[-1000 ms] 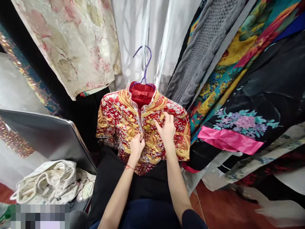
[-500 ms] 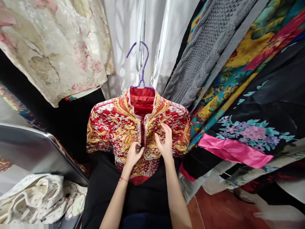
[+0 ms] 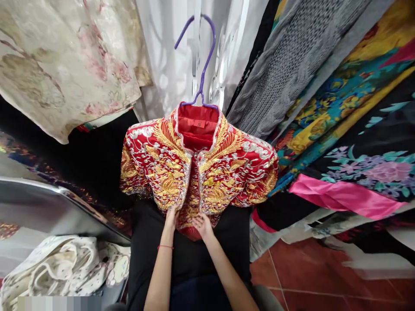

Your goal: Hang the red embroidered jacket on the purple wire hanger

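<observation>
head view | from above | facing forward, down | garment (image 3: 223, 172) near

red jacket (image 3: 170, 175) embroidered in gold and silver; purple hanger (image 3: 202, 82); grey cable knit (image 3: 295, 65); cream cloth (image 3: 87, 73) with pink flowers; black garment (image 3: 394, 138) with lilac-pink blooms.

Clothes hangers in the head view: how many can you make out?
1. The purple hanger rises from the neck of the red jacket, which hides its lower part. More may be hidden among the hanging clothes on either side.
</observation>
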`<state>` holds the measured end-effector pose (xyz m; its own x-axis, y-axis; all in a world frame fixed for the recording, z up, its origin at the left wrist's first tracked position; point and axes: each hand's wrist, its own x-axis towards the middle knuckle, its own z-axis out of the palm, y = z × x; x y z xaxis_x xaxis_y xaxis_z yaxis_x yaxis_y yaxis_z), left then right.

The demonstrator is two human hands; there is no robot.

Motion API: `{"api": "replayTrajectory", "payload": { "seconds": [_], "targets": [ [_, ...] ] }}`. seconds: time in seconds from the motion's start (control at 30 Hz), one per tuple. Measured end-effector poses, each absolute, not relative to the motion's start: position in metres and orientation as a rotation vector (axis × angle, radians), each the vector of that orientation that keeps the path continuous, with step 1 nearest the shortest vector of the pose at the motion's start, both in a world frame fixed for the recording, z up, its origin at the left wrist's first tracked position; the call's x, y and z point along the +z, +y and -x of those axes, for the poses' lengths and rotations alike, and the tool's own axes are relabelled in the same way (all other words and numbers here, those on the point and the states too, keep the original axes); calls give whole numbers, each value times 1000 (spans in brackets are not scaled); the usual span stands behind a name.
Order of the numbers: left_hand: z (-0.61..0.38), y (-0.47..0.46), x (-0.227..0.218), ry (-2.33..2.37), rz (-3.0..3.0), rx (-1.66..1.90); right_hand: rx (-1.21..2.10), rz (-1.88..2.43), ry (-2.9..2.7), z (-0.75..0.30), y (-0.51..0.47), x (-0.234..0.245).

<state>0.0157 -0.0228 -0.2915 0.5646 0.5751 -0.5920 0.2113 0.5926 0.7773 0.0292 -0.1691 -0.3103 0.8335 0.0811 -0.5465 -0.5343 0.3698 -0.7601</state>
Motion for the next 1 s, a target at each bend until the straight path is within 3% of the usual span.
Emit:
{"api": "replayTrajectory", "payload": {
  "seconds": [0.23, 0.5, 1.0],
  "targets": [
    [13, -30, -295, 896, -832, 90, 312, 1029, 635, -42, -184, -332],
    [17, -43, -297, 719, -805, -39, 444, 983, 607, -38, -183, -341],
    [19, -46, -298, 646, -854, -104, 650, 882, 454, -37, -179, -317]
  ]
}}
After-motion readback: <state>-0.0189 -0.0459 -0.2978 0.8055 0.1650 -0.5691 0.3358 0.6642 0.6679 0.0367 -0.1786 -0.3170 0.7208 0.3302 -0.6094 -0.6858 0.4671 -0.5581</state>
